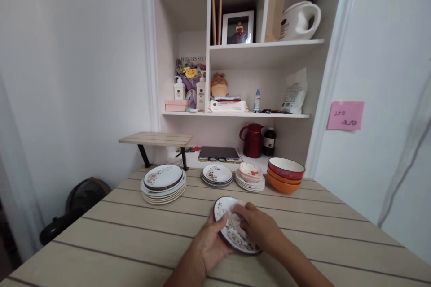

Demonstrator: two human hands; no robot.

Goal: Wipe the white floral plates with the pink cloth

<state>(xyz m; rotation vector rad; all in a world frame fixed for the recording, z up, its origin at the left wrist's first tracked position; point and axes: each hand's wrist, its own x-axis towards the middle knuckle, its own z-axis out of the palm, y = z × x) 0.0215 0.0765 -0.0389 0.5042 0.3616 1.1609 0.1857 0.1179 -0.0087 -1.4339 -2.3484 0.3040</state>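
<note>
A white plate (232,236) with a dark rim and brown flower pattern is tilted up above the table in front of me. My left hand (213,240) grips its left and lower edge, thumb on the upper face and fingers underneath. Over the plate's right side, my right hand (257,224) is closed with curled fingers, pressing a pale, thin cloth (237,220) against the surface. Most of that cloth is hidden under the fingers, so whether it is fabric or tissue is unclear.
Behind the hands stand a tall plate stack (163,177), a smaller plate stack (217,174), small dishes (249,184) and stacked red and orange bowls (285,177). A raised wooden shelf (155,138) stands back left. Farther back are a closed laptop (218,153) and a red jug (253,141).
</note>
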